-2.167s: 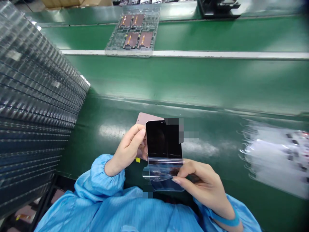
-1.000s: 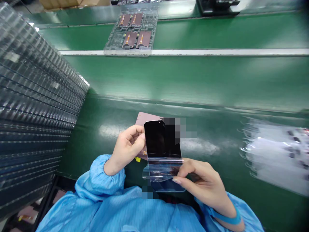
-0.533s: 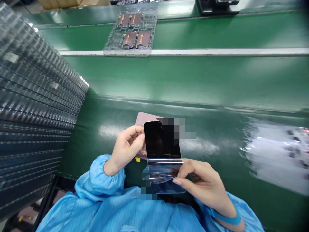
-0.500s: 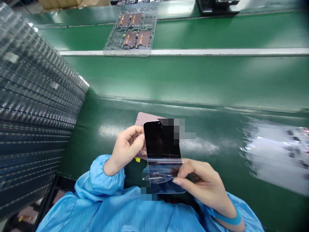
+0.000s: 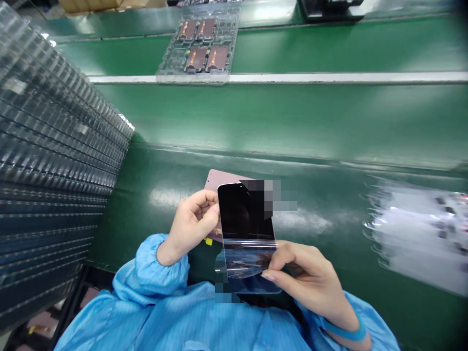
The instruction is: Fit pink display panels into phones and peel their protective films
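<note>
A black phone-sized screen panel [image 5: 243, 214] is held upright above the green bench. My left hand [image 5: 193, 222] pinches its left edge between thumb and fingers. Across the panel's lower half lies a clear film [image 5: 248, 258], whose right side my right hand [image 5: 305, 273] grips between thumb and index finger. Behind the panel rests a pinkish flat part [image 5: 223, 179], mostly hidden, with a yellow tab [image 5: 208, 241] near its lower left. Blurred pixel blocks cover parts of the panel's right edge and the area below it.
Tall stacks of clear plastic trays [image 5: 54, 146] stand at the left. A clear tray [image 5: 171, 61] with several pinkish parts sits across the white strip [image 5: 329, 78] at the back. At the right lies a pile of whitish sheets [image 5: 417, 239]. A black stand [image 5: 331, 12] is at the top.
</note>
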### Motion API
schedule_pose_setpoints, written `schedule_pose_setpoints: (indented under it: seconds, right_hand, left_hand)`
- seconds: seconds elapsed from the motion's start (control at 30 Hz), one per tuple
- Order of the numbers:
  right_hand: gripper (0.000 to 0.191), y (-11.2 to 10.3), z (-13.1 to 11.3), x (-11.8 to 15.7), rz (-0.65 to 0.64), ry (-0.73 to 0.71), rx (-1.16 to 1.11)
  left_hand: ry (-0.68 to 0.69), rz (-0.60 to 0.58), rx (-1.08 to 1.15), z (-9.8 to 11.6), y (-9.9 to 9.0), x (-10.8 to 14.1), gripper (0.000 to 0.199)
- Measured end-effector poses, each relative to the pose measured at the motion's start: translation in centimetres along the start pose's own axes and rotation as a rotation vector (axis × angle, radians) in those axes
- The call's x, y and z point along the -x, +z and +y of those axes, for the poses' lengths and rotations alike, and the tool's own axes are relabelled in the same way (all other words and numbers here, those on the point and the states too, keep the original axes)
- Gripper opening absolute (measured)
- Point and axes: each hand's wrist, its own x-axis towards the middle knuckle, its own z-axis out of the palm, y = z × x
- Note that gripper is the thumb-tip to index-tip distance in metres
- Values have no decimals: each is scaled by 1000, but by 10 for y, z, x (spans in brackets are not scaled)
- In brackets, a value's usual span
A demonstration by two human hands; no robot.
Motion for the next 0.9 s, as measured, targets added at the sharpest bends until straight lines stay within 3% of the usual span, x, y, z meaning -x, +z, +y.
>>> schedule_pose_setpoints:
  seconds: [0.9]
  right_hand:
    - [26,3,-1,-6,48,-81,-26]
  left_hand:
    - [-90,5,-147,-5,-5,-3,10]
